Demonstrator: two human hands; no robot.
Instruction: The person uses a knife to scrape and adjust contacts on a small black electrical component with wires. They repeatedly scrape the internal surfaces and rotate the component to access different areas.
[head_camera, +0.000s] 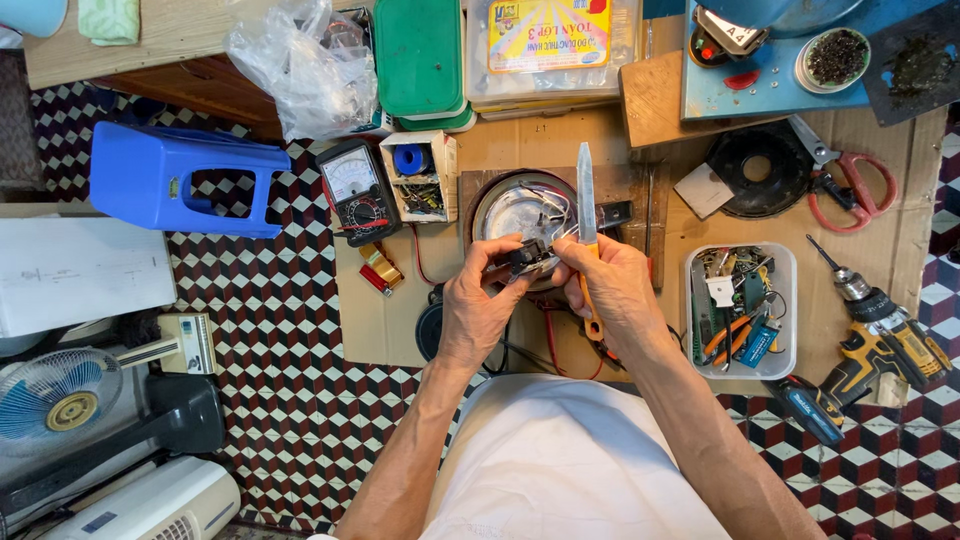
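Both of your hands meet at the middle of the frame, over the round metal appliance base (520, 215) on the tabletop (560, 140). Your left hand (478, 305) pinches a small black part (527, 256) so it stays steady. Your right hand (612, 285) is clenched on the knife (586, 200), blade pointing toward the top of the frame, tip clear of your fingers.

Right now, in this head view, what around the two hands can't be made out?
- Small black part: mostly covered by the left hand; its kind is unclear.
- Yellow-handled knife: handle largely wrapped by the right hand.
- Round metal appliance base: lower half behind both hands.
- Yellow cordless drill: battery end partly hidden by the right forearm.
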